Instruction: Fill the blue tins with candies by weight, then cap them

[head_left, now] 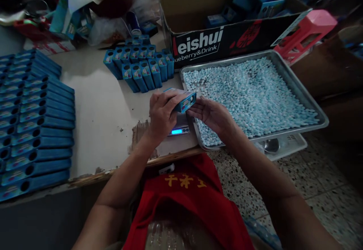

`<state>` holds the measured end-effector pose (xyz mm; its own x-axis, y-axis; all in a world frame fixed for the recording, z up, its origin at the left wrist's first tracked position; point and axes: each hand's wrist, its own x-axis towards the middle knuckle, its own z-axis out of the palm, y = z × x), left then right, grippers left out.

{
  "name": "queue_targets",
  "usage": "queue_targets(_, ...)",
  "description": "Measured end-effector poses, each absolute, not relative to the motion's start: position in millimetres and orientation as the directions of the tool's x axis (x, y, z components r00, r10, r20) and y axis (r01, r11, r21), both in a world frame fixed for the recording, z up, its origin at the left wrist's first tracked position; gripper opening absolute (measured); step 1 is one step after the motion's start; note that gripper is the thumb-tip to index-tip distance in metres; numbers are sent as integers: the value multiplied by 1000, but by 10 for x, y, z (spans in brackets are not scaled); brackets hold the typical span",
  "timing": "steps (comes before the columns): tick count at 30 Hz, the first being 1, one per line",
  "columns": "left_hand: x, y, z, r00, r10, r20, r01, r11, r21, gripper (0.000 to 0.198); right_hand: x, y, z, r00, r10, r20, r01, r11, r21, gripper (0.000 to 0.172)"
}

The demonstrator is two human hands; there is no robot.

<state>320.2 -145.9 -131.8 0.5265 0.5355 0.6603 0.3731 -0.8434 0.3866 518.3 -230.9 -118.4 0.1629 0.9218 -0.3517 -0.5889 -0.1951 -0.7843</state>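
My left hand (163, 116) is wrapped around a small blue box (185, 102), held tilted with its round-holed end toward the right. Just beside that end, my right hand (214, 114) is open, palm up with fingers stretched out; whether its fingertips touch the box I cannot tell. Under my hands a small digital scale (179, 131) shows a lit blue display, its top mostly hidden. To the right, a metal tray (323, 121) holds a spread of small pale-blue and white candy-like pieces (255, 95); my right hand and wrist are over its left edge.
Similar blue boxes (146, 74) stand grouped behind my left hand. Rows of more boxes (48, 114) fill the table's left side. A black carton (227, 42) with blue boxes inside stands behind the tray, near a pink plastic stool (309, 34). The table's worn front edge (104, 174) is close to me.
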Motion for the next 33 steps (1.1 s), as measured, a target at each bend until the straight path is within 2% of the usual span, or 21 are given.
queue_targets(2, 3191, -1433, -1315, 538, 501, 678, 353, -864, 358, 47, 5163, -2317, -1161, 159, 931, -329, -566, -187, -803, 17)
queue_targets(5, 3160, -1398, -1380, 532, 539, 653, 365, -842, 398, 50, 5144, -2328, -1134, 169, 933, -318, -495, -199, -846, 15)
queue_targets(9, 3125, -1431, -1461, 485, 659, 575, 393, -752, 529, 38, 5126, -2308, -1144, 172, 930, -324, -421, -227, -878, 18)
queue_targets(12, 3139, -1501, -1479, 414, 730, 544, 317, -675, 666, 30, 5180, -2278, -1153, 182, 937, -297, -322, -229, -919, 28)
queue_targets(14, 3148, -1534, -1487, 342, 816, 465, 240, -555, 797, 32, 5302, -2264, -1149, 296, 928, -228, -126, -199, -972, 26)
queue_targets(15, 3139, -1532, -1489, 305, 864, 401, 194, -469, 862, 35, 5388, -2257, -1149, 378, 913, -153, 43, -183, -982, 23)
queue_targets(16, 3115, -1510, -1484, 269, 905, 331, 146, -378, 914, 38, 5483, -2246, -1152, 453, 891, -44, 250, -174, -953, 20)
queue_targets(18, 2995, -1384, -1431, 198, 953, 228, 68, -245, 967, 45, 5652, -2199, -1169, 460, 870, 180, 637, -182, -749, 19)
queue_targets(20, 2761, -1132, -1281, 115, 969, 220, 58, -227, 972, 51, 5717, -2100, -1183, 350, 910, 222, 761, -139, -633, 20)
queue_targets(22, 2423, -754, -1018, 36, 956, 293, 129, -295, 947, 54, 5622, -1932, -1162, 214, 957, 196, 746, -31, -665, 17)
queue_targets(24, 2027, -276, -676, -8, 919, 395, 271, -378, 885, 53, 5381, -1676, -1088, 80, 971, 225, 720, 100, -687, 18)
queue_targets(25, 1827, -16, -496, -31, 885, 464, 357, -424, 832, 54, 5224, -1514, -1034, 20, 966, 259, 726, 164, -668, 20)
queue_targets(27, 1453, 495, -164, -111, 839, 532, 503, -414, 758, 58, 4887, -1137, -914, -99, 943, 318, 757, 279, -591, 23)
queue_targets(29, 1128, 925, 84, -130, 853, 505, 600, -338, 725, 58, 4572, -735, -809, -232, 917, 325, 792, 372, -484, 31)
queue_targets(31, 849, 1231, 216, -134, 874, 467, 667, -269, 695, 56, 4318, -368, -749, -344, 899, 271, 827, 427, -365, 45)
queue_targets(33, 596, 1419, 231, -120, 898, 424, 712, -220, 667, 49, 4148, -76, -744, -403, 894, 198, 851, 445, -280, 50)
